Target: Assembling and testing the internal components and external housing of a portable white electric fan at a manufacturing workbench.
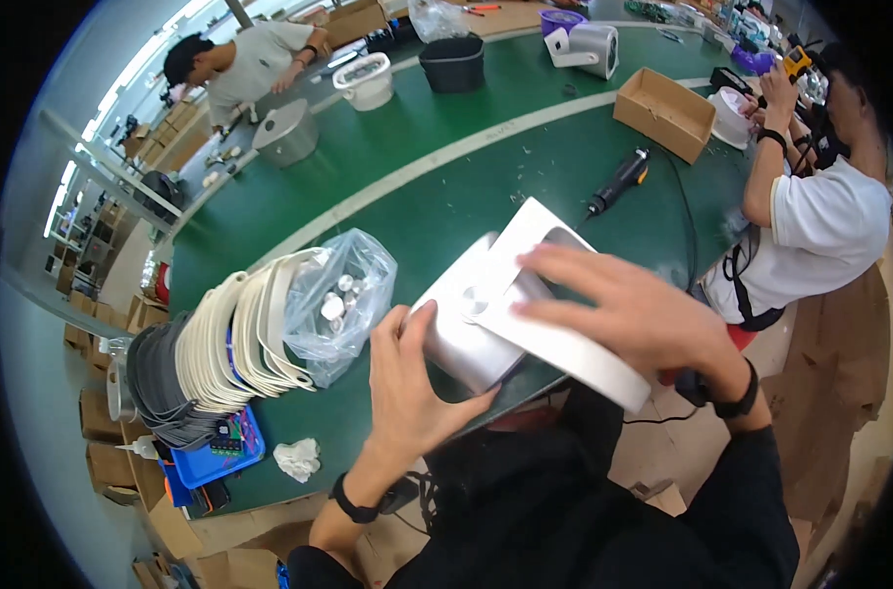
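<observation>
Maybe to keep it still, the left hand [407, 398] hugs the silver round housing [471, 353] between thumb and fingers; the blurry right hand [638, 312] covers its white bracket [569, 353], grip unclear.

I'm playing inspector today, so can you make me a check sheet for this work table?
Surface: green table with a pale strip running across.
Job's things: silver housing with a white bracket across it.
Clutter: row of cream and grey bands, clear bag of round pieces, crumpled tissue, blue tray, cardboard box.
Hands: left hand against the housing; right hand at the bracket, blurred, its grip unclear.
Cables: dark cable beside the black screwdriver.
Surroundings: one person at upper left, another person at right.
</observation>
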Available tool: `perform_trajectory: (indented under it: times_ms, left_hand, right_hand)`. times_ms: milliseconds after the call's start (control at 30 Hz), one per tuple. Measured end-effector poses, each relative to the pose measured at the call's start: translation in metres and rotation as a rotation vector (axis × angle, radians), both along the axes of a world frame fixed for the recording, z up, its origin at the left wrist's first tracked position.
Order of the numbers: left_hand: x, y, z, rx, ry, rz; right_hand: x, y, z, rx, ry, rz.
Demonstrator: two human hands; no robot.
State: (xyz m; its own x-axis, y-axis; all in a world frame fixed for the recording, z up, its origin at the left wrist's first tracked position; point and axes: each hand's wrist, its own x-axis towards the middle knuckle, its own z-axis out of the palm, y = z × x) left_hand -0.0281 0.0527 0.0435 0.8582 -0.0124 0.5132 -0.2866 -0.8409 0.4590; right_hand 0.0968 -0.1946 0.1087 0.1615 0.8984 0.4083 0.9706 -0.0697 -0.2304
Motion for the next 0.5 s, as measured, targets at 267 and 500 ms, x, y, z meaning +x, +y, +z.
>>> perform_trajectory:
  times_ms: [267,500]
  left_hand:
    - [0.001,-0.038,-0.037,0.040,-0.189,0.034]
    - [-0.005,-0.058,-0.038,0.208,-0.337,-0.174]
  right_hand:
    - [-0.032,-0.010,-0.005,0.115,0.778,-0.440]
    - [-0.031,-0.023,-0.032,-0.098,1.280,-0.513]
